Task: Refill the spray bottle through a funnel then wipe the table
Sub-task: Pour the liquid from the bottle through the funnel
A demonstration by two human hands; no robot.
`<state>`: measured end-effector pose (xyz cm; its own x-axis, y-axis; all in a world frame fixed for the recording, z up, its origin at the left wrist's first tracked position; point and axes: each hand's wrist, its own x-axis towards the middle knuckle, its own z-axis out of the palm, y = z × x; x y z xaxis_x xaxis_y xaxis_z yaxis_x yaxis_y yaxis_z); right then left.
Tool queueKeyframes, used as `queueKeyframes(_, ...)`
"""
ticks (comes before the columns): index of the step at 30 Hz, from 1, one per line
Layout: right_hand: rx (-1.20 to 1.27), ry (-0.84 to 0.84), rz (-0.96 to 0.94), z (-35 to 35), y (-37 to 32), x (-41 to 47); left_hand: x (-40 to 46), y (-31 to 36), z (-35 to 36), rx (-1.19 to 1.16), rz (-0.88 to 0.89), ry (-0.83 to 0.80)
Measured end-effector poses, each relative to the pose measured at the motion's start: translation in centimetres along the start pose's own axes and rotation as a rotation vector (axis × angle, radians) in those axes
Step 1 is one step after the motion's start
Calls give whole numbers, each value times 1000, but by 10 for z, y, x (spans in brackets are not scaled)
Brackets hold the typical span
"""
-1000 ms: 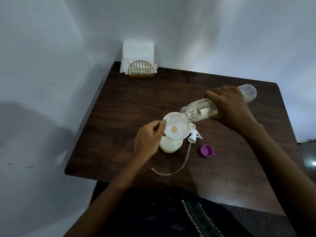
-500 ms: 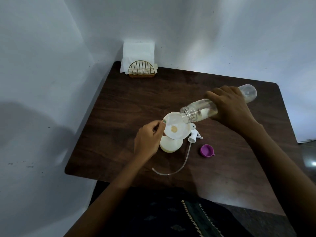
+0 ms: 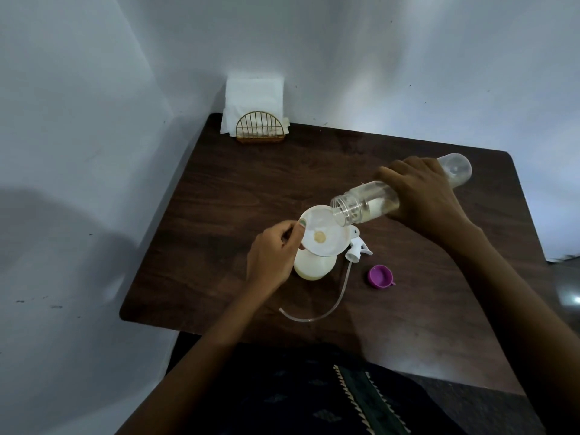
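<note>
A white funnel (image 3: pixel 323 235) sits in the neck of a pale yellow spray bottle (image 3: pixel 314 267) near the middle of the dark wooden table (image 3: pixel 251 189). My left hand (image 3: pixel 274 257) pinches the funnel's left rim. My right hand (image 3: pixel 423 197) grips a clear plastic bottle (image 3: pixel 361 207), tipped almost level, its open mouth over the funnel's upper right edge. A little yellowish liquid lies in the funnel's centre. The white spray head (image 3: pixel 356 248) with its long clear tube (image 3: pixel 320 309) lies on the table just right of the spray bottle.
A purple cap (image 3: pixel 380 276) lies right of the spray head. A gold wire holder (image 3: pixel 260 131) with white napkins (image 3: pixel 254 95) stands in the far left corner against the wall. Walls close the table's left and back sides.
</note>
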<state>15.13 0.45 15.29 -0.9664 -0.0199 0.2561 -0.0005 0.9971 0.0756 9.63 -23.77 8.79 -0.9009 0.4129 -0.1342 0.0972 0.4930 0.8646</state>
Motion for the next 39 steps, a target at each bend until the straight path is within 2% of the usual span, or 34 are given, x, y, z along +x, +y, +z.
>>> queueKeyframes(39,3,29,-3,-2,0,-1,0,-2,2,-12,2,2)
